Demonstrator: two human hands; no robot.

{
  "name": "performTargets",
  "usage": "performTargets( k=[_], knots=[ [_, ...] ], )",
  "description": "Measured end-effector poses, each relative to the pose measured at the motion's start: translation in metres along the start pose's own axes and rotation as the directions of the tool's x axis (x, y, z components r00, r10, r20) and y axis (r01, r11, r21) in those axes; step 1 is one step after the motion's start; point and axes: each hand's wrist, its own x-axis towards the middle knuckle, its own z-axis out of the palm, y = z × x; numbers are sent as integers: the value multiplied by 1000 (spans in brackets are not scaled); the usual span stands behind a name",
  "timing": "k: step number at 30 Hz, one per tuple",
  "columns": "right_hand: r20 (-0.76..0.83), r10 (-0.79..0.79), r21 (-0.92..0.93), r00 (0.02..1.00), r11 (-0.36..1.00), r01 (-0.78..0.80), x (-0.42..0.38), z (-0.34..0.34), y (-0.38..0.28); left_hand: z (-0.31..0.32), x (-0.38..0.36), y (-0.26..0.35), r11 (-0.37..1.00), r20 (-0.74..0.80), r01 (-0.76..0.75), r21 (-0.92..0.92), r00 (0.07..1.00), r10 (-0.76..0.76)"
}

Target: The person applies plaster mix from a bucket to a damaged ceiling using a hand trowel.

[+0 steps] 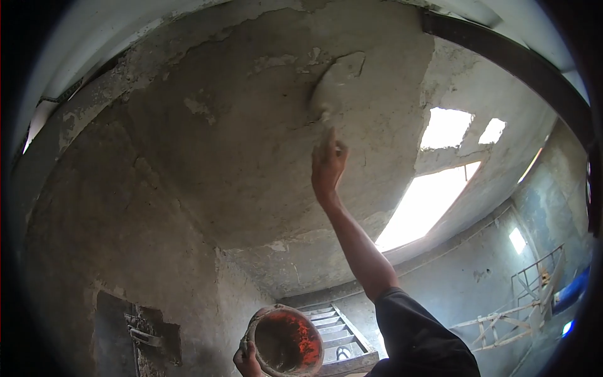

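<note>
My right hand [328, 164] reaches high up to the grey plastered wall, its fingers closed around the handle end of a trowel [334, 85]. The trowel's blade is coated in grey and lies against or very near the wall; it blends into the plaster and looks slightly blurred. Low in the view, my left hand [247, 362] grips the side of a round bucket [307, 339]. The bucket's mouth tilts toward me, showing an orange-red inner wall smeared with grey mortar. Most of my left fingers are hidden behind the bucket.
Below stands a ladder [339, 323] with several rungs. Bright openings [427, 204] pierce the wall at right. A dark curved beam [502, 50] crosses the upper right. A metal frame [509, 327] stands at lower right, and a recessed box with a latch [144, 337] sits at lower left.
</note>
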Motion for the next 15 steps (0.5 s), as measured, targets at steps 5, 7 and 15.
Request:
performTargets(
  k=[5, 7, 15],
  knots=[
    [228, -41, 53, 973, 998, 30, -29, -41, 0, -11, 1, 1, 978, 47, 137, -154, 990, -131],
    [206, -8, 79, 979, 997, -8, -18, -51, -3, -13, 3, -2, 972, 28, 172, -161, 985, -170],
    [-49, 4, -70, 999, 998, -7, 53, -36, 20, -5, -1, -3, 986, 21, 143, -85, 990, -142]
  ],
)
